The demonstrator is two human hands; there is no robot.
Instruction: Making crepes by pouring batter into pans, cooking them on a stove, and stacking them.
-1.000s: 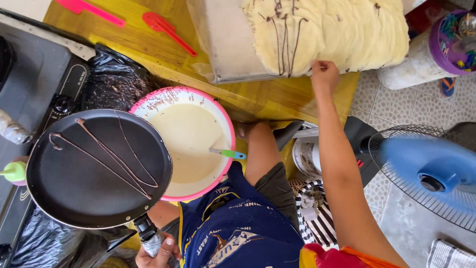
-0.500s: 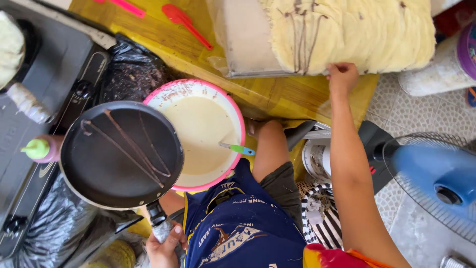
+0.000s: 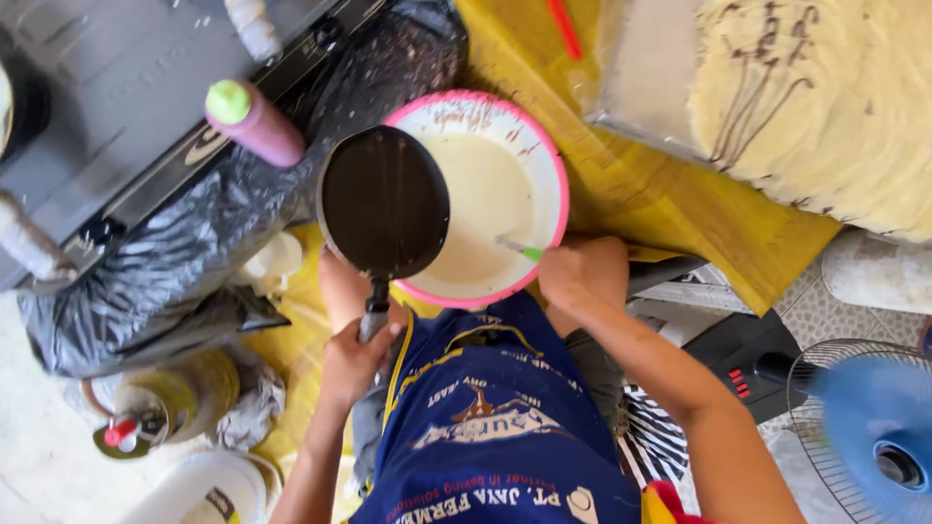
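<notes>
My left hand [image 3: 354, 359] grips the handle of a black frying pan [image 3: 383, 204], which is tilted steeply over the left part of a pink-rimmed bowl [image 3: 558, 194]. The bowl holds pale batter [image 3: 485, 194]. My right hand [image 3: 582, 272] is closed at the bowl's near rim, around the end of a green-handled ladle [image 3: 519, 249] that lies in the batter. The bowl rests against my blue apron [image 3: 495, 427], on a yellow surface [image 3: 660, 194].
A large stack of thin pale crepes [image 3: 825, 97] lies on a tray at the upper right. At the upper left is a dark stove [image 3: 116, 97] with a pink green-capped bottle [image 3: 257, 121] and a black plastic bag [image 3: 194, 262]. A blue fan [image 3: 874, 437] stands at the lower right.
My right hand left the crepe stack and came down to the ladle at the bowl's rim. My left hand swung the pan from flat beside the bowl to tilted over it.
</notes>
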